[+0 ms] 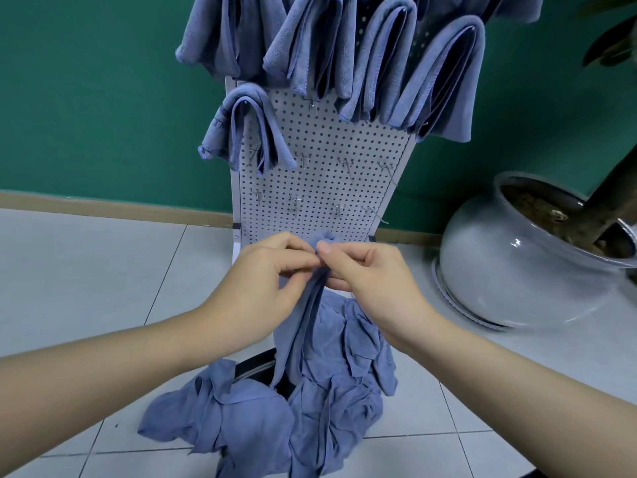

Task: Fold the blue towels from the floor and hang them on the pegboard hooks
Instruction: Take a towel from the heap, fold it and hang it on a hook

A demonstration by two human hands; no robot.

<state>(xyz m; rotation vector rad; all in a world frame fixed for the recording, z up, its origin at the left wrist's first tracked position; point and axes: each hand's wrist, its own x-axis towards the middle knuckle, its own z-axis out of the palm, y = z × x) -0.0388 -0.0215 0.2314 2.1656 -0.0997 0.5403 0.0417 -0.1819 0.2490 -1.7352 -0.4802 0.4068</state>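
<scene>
Several folded blue towels (372, 53) are already hanging on the white pegboard (320, 146), while many bare hooks (296, 201) are waiting lower down. The left hand (265, 281) and right hand (372, 281) are pinching the top edge of one lifted towel (306, 326), dangling above the crumpled pile (275, 415) lying on the tiled floor (86, 270). Judging by that pile, much is remaining.
</scene>
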